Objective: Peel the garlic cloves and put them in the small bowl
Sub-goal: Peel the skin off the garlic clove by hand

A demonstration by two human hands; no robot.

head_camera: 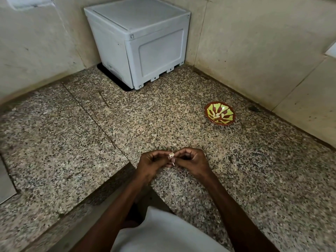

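A small pale garlic clove (171,154) is pinched between the fingertips of both hands, low over the speckled granite counter (127,128) near its inner corner edge. My left hand (151,165) holds it from the left with curled fingers. My right hand (190,163) meets it from the right, fingers curled round it too. Most of the clove is hidden by the fingertips. The small bowl (220,113), red-brown with a yellow-green pattern, sits on the counter to the far right of my hands; a pale bit lies at its centre.
A grey plastic box (140,42) stands in the back corner against the beige walls. A metal edge (5,179) shows at the far left. The counter is L-shaped, with its inner corner just below my hands.
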